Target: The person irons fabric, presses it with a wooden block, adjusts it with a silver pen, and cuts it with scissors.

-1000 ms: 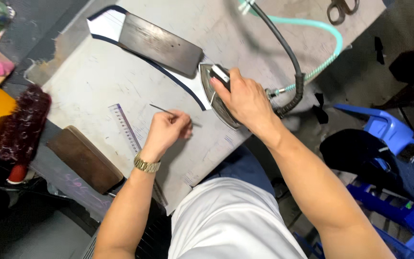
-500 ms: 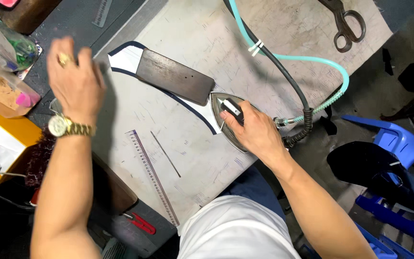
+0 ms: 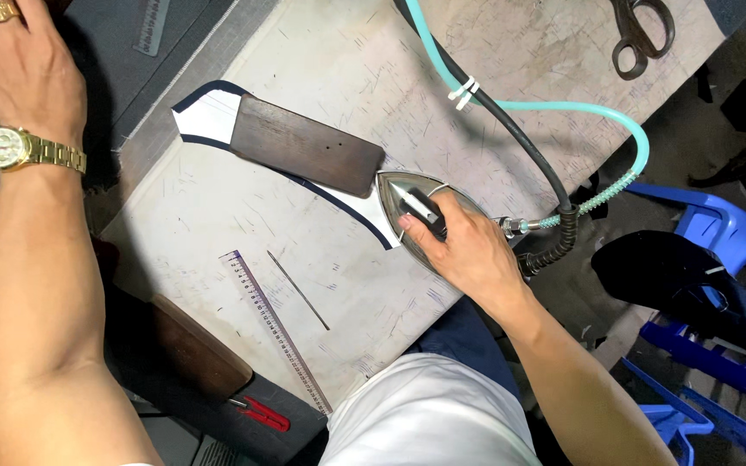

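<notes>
Right hand point(image 3: 464, 250) clamps the silver steam iron point(image 3: 412, 207), nose toward the dark wooden block point(image 3: 304, 145) just beyond; left hand point(image 3: 19, 73) reaches far away, grip unclear.

On the surface point(image 3: 347, 78), a wooden block point(image 3: 304, 145) rests on a fabric piece point(image 3: 218, 116), the iron point(image 3: 412, 216) just to its right beneath the right hand point(image 3: 464, 250), a ruler point(image 3: 274, 328) and thin rod point(image 3: 298, 290) lying nearer the person, scissors point(image 3: 641, 34) at the far right, the left hand point(image 3: 19, 69) reaching far left.
</notes>
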